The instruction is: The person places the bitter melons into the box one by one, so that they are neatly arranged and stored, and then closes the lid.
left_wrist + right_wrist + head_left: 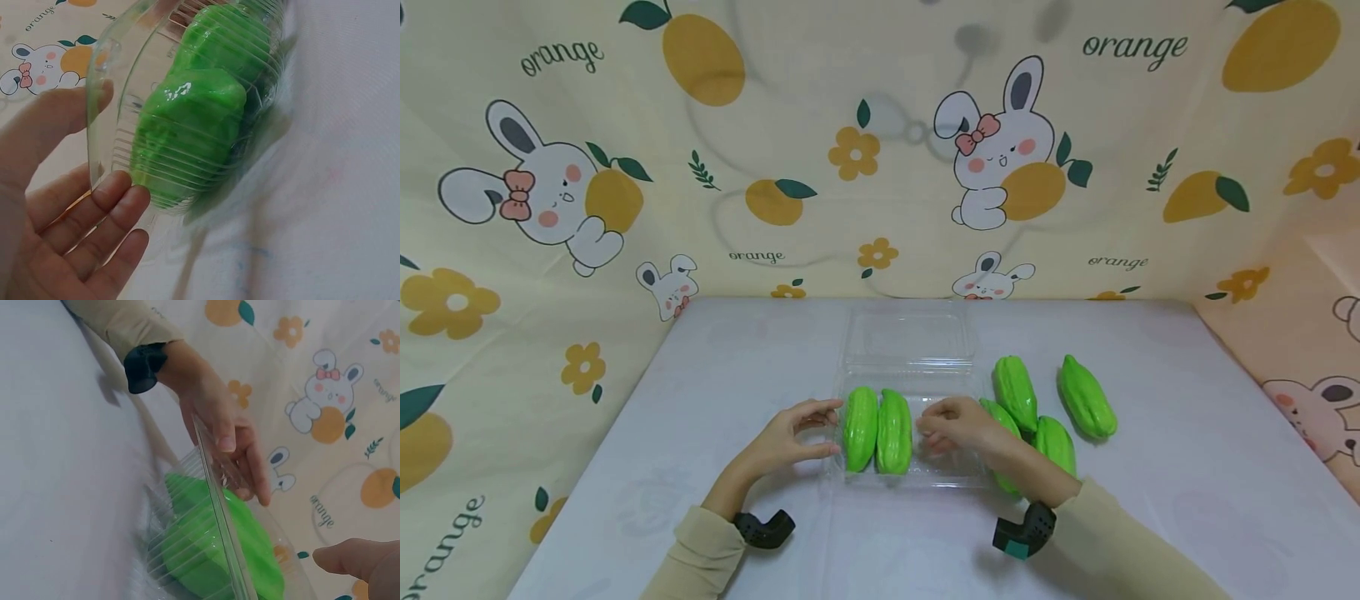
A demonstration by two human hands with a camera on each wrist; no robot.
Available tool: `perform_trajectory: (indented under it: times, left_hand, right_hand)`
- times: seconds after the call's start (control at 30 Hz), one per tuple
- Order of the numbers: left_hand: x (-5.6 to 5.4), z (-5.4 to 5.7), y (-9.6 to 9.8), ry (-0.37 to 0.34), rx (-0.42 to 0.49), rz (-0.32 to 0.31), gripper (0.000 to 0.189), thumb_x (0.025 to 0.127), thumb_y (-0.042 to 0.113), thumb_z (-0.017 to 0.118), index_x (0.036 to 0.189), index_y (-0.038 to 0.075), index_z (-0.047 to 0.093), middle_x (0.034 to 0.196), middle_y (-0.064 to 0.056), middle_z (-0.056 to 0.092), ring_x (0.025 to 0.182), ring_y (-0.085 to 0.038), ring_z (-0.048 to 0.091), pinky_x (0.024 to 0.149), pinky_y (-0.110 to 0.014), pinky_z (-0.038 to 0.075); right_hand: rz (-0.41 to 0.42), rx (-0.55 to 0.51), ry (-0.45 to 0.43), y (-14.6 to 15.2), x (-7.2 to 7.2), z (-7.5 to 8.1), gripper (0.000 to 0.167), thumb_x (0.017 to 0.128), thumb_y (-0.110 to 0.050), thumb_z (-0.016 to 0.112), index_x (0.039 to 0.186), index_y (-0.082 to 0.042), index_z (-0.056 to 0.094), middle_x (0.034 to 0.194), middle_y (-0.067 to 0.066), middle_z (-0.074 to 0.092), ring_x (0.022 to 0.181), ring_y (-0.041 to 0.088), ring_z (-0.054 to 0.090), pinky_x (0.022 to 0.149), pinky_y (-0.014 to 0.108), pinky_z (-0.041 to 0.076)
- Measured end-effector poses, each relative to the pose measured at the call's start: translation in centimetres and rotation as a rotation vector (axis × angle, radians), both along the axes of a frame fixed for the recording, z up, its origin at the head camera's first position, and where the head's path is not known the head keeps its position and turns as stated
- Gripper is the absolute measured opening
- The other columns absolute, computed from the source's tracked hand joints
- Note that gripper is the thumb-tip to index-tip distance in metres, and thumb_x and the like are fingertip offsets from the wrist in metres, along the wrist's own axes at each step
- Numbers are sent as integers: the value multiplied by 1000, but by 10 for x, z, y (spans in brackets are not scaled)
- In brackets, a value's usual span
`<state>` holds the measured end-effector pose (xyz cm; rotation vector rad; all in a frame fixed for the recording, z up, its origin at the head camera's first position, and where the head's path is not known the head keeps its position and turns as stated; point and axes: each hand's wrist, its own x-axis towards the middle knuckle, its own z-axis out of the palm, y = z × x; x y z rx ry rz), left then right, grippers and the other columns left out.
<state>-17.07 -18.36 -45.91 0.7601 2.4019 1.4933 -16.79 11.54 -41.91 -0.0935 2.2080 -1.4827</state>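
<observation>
A cloth (512, 333) printed with rabbits and oranges stands at the left and runs behind the pale counter (737, 350). The left hand (788, 437), a black camera (765, 530) on its wrist, is spread at the left edge of a clear plastic box (943, 478), thumb and fingers apart; how firmly it touches the rim, I cannot tell. Inside the box, 2 ridged green vegetables (861, 429) lie side by side in its left half. The lid (910, 337) is laid back behind them. Next comes the right hand (962, 425), over the box's right half, its fingers loosely bent and empty; another black camera (1026, 531) sits on that wrist. Right of the box, 3 more vegetables (1015, 392) lie bunched, partly hidden by the right forearm (1037, 473), and 1 separate vegetable (1086, 398) lies just beyond them.
</observation>
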Motion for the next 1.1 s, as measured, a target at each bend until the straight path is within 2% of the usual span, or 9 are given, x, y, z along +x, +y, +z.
perform_trajectory:
  times: [0.3, 0.7, 0.93, 1.1]
  left_hand:
    - [1, -1, -1, -5, -1, 2, 62, 84, 18, 75, 138, 2, 49, 119, -16, 62, 115, -31, 59, 104, -30, 50]
    - [-2, -3, -3, 9, -1, -3, 62, 84, 19, 75, 138, 1, 49, 118, -16, 62, 114, -29, 59, 103, -26, 49]
    - [-3, -4, -3, 7, -5, -2, 62, 84, 19, 75, 138, 2, 49, 118, -15, 62, 115, -30, 59, 104, -27, 49]
    - [-2, -4, -3, -4, -1, -4, 62, 84, 19, 75, 139, 3, 49, 119, -15, 62, 115, -30, 59, 104, -27, 49]
  right_hand:
    - [-18, -16, 4, 8, 10, 2, 37, 93, -21, 61, 115, 9, 59, 97, 16, 69, 77, 11, 65, 76, 33, 61]
    - [-15, -62, 34, 27, 15, 20, 42, 95, -20, 60, 121, 12, 53, 105, 24, 67, 85, 15, 68, 80, 34, 61]
    - [-20, -73, 49, 42, 16, 27, 44, 95, -21, 60, 122, 13, 51, 98, 11, 68, 84, 10, 67, 79, 28, 61]
    - [-32, -52, 42, 54, 18, 30, 47, 95, -23, 60, 124, 12, 50, 100, 11, 68, 86, 10, 67, 81, 27, 60]
